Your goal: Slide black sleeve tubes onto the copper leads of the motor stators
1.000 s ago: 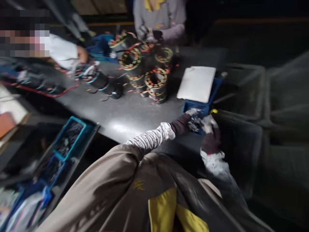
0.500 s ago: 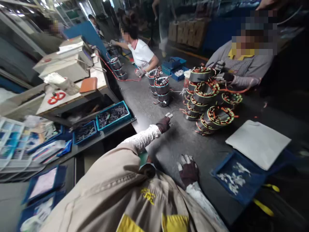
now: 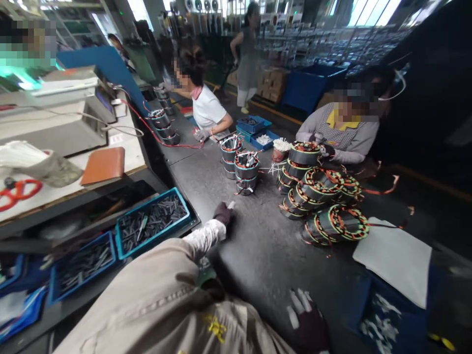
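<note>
**At the near edge of the grey bench [image 3: 265,265]: gloved hands by stators**

Ahead of the dark-gloved left hand [image 3: 222,214], half-curled and too small to tell whether it grips anything, stand stacks of round wire-wound stators [image 3: 246,172] banded teal and orange. The right hand [image 3: 309,322] is open, fingers spread and empty, near a blue tray [image 3: 368,295] of white pieces [image 3: 379,327].

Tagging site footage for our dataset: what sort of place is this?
Probably an electric motor factory floor: wound stators stacked on a long workbench, a bin of metal parts beside it, and a gloved co-worker at the bench.
</note>
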Action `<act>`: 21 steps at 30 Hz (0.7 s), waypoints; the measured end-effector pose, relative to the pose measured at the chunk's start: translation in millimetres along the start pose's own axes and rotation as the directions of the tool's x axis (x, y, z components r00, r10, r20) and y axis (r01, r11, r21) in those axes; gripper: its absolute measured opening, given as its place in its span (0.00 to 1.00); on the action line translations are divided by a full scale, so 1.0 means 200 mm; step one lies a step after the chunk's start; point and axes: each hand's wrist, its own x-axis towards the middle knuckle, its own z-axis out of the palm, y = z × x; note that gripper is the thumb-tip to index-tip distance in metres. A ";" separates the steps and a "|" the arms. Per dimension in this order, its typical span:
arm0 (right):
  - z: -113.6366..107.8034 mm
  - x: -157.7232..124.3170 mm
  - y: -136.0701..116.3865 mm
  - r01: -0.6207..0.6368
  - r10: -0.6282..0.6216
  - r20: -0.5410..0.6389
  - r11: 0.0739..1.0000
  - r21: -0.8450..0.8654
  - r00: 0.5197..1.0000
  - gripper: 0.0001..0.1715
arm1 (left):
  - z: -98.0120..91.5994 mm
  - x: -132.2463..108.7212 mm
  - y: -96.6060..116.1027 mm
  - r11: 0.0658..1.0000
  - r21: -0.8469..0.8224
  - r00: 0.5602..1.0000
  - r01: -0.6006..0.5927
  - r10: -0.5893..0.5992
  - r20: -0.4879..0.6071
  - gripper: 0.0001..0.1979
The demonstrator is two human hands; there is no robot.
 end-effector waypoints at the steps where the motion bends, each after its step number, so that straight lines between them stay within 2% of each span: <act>1: 0.01 0.01 0.01 -0.009 0.009 -0.006 1.000 0.004 1.000 0.51 | -0.03 0.02 -0.03 1.000 0.004 0.999 -0.026 0.026 -0.025 0.19; 2: 0.01 0.01 0.02 -0.020 0.020 -0.006 1.000 0.013 1.000 0.52 | -0.07 0.05 -0.04 0.995 0.018 0.995 -0.102 0.103 -0.021 0.20; 3: 0.02 0.02 0.03 -0.039 0.039 0.000 0.999 0.027 0.999 0.51 | -0.09 0.09 -0.04 0.974 0.046 0.975 -0.221 0.219 0.031 0.21; 4: 0.02 0.03 0.03 -0.066 0.066 0.001 0.997 0.043 0.998 0.51 | -0.11 0.13 -0.02 0.932 0.077 0.931 -0.354 0.344 0.122 0.22; 6: 0.01 0.04 0.03 -0.121 0.120 0.019 0.989 0.080 0.993 0.48 | -0.13 0.20 0.04 0.815 0.119 0.796 -0.567 0.505 0.332 0.21; 7: 0.01 0.04 0.03 -0.160 0.159 0.025 0.983 0.090 0.987 0.45 | -0.12 0.24 0.08 0.776 0.132 0.747 -0.617 0.525 0.409 0.21; 8: 0.01 0.04 0.03 -0.202 0.200 0.033 0.975 0.093 0.979 0.43 | -0.11 0.26 0.11 0.764 0.144 0.729 -0.629 0.516 0.450 0.21; 12: 0.00 0.06 0.02 -0.282 0.278 0.061 0.957 0.068 0.959 0.34 | -0.03 0.28 0.20 0.784 0.203 0.758 -0.587 0.445 0.477 0.20; 15: 0.00 0.07 0.03 -0.244 0.237 0.099 0.968 0.060 0.966 0.30 | 0.01 0.21 0.22 0.777 0.279 0.788 -0.565 0.406 0.463 0.19; 18: 0.01 0.07 0.03 -0.199 0.193 0.076 0.977 0.076 0.978 0.36 | 0.03 0.10 0.22 0.751 0.348 0.799 -0.561 0.381 0.466 0.19; 21: 0.03 0.07 0.00 -0.188 0.186 0.032 0.977 0.106 0.982 0.39 | 0.04 -0.04 0.19 0.721 0.392 0.791 -0.572 0.357 0.497 0.21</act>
